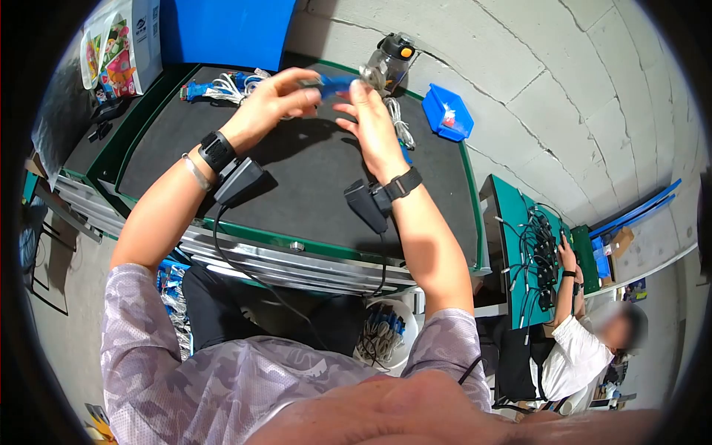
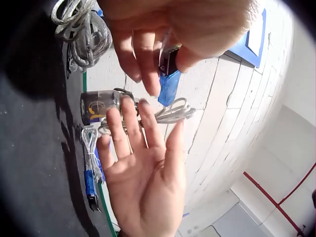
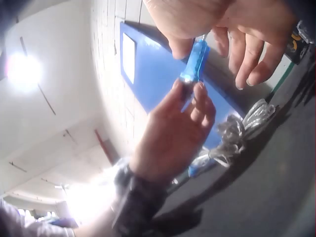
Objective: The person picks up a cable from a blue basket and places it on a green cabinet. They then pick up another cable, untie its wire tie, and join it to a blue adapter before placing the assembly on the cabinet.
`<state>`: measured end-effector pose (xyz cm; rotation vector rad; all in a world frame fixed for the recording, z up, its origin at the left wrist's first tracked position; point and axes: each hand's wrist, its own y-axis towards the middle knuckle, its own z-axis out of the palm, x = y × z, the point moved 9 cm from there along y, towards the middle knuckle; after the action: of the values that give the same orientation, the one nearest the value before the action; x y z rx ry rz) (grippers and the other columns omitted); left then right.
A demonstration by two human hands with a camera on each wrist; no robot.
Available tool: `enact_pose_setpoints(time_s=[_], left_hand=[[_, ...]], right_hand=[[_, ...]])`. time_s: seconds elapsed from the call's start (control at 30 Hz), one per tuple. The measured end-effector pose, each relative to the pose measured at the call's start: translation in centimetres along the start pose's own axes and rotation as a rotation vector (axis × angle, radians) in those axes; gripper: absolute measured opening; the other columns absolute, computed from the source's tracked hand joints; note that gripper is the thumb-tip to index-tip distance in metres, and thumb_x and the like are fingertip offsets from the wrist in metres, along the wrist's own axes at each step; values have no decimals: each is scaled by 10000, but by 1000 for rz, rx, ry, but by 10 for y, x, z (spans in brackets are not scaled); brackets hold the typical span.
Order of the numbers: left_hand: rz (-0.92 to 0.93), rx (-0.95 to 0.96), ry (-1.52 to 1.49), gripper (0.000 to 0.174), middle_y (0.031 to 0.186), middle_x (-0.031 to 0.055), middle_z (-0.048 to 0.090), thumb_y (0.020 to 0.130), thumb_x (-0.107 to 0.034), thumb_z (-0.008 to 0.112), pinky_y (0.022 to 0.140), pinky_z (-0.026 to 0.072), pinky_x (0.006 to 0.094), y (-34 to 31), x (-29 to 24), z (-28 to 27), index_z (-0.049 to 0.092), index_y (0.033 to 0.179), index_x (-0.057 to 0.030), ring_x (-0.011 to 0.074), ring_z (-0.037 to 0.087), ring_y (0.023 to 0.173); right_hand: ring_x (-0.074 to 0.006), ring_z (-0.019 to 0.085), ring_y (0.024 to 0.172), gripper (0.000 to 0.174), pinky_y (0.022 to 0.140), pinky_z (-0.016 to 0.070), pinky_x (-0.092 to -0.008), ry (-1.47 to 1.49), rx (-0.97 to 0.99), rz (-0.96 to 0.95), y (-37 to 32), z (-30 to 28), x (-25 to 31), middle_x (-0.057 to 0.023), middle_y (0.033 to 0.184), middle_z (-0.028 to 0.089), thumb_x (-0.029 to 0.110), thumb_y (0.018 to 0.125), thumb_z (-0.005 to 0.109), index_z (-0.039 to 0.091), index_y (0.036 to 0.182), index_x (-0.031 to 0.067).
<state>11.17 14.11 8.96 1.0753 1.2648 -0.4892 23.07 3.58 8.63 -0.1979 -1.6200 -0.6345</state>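
Observation:
My left hand (image 1: 285, 96) pinches the dark end of a translucent blue cable plug (image 2: 169, 89) between thumb and fingers. From the plug's other end a looped grey cable (image 2: 175, 112) runs toward my right hand (image 1: 371, 122). That hand faces the left one, fingers straight and spread, with the cable by its thumb and fingertips. In the right wrist view, the right thumb is right beside the blue plug (image 3: 196, 59). Both hands are raised over the dark mat (image 1: 311, 193). The plug is blurred in the head view.
Coiled cables with blue plugs (image 1: 222, 89) lie at the back left. Another tied cable (image 1: 400, 122) lies at the right, near a bottle (image 1: 389, 63) and a blue bin (image 1: 448, 111). A bucket of cables (image 1: 404, 337) stands below. Another person (image 1: 575, 356) works at a side table.

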Motion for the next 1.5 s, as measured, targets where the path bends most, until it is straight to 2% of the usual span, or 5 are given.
enact_pose_setpoints(time_s=[0.13,0.5,0.9,1.17,1.5], left_hand=[[20,554,85,470,1258,62,602,890,-124,688,1002,456,325,-16,0,53,542,1330,-51,146,543,1154],[138,-299,94,292,950,64,661,972,-223,583,774,490,241,13,-13,-74,600,1185,-25,102,601,842],[261,303,969,459,1124,148,620,717,-213,792,952,451,422,-5,8,-10,659,1139,-89,347,555,1103],[447,-362,340,218,1034,34,661,843,-130,726,841,511,302,-2,-50,-61,677,1046,-68,155,636,939],[177,316,-218,352,1160,49,623,944,-272,632,922,478,305,-15,-50,14,588,1231,-73,136,567,1112]], right_hand=[[-146,602,872,419,743,491,-297,141,-25,115,11,-18,-33,-84,1027,608,361,939,622,498,1174,36],[-372,434,1217,646,968,411,-490,-1297,-418,-241,12,-74,4,-174,1308,449,-22,726,667,463,1328,91],[-219,587,1047,373,810,503,-317,-624,29,-477,-21,32,39,-112,1133,547,-20,835,607,558,1201,38],[-177,556,1103,595,892,506,-324,-327,273,-16,-10,34,-24,-199,1376,429,104,898,665,359,1407,60],[-103,567,1008,382,886,468,-276,-255,364,-132,-16,51,-16,-17,1106,588,129,909,677,517,1247,49]])
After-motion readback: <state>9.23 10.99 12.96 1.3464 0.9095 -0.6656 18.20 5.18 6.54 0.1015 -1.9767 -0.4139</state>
